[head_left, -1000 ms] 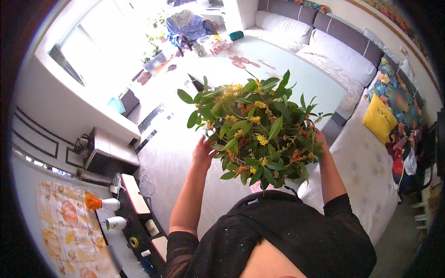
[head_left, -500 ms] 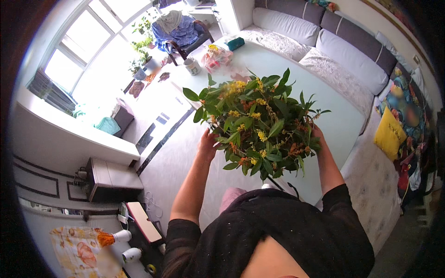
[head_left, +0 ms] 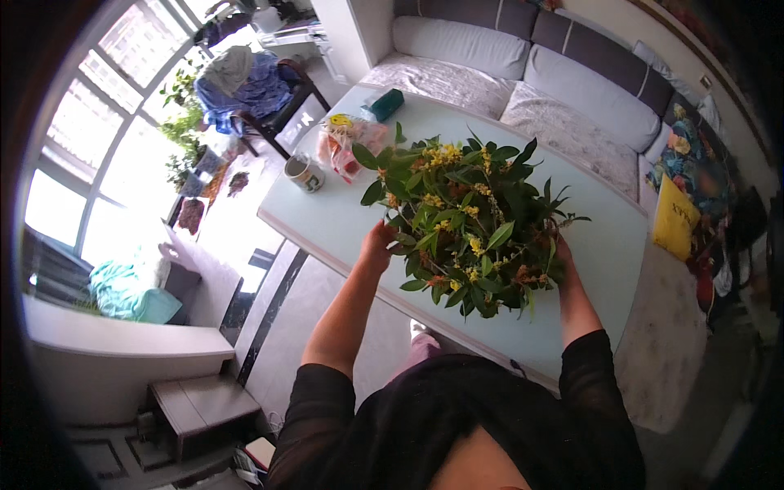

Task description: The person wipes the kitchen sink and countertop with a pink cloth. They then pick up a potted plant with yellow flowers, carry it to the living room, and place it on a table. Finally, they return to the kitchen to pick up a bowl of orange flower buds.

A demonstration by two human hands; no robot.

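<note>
I hold a leafy plant (head_left: 478, 237) with yellow and some orange-brown blossom clusters between my two hands, over a pale glass-topped table (head_left: 608, 261). My left hand (head_left: 380, 242) grips its left side, fingers curled in under the leaves. My right hand (head_left: 562, 255) is at its right side, largely covered by foliage. Whatever container the plant has is hidden. On the table beyond it are a mug-like container (head_left: 305, 175), a plastic bag of pink items (head_left: 343, 147) and a teal box (head_left: 384, 103).
An L-shaped sofa (head_left: 588, 94) with a yellow cushion (head_left: 674, 214) runs behind and right of the table. A dark armchair (head_left: 290, 122) with blue cloth stands back left, near window plants (head_left: 184, 131). A low cabinet (head_left: 200, 402) is at lower left, and a teal cloth (head_left: 135, 290) lies by the window.
The view has moved forward to the table, which now fills more of the picture under the plant. The sofa and chair appear nearer. Both hands still hold the plant's sides.
</note>
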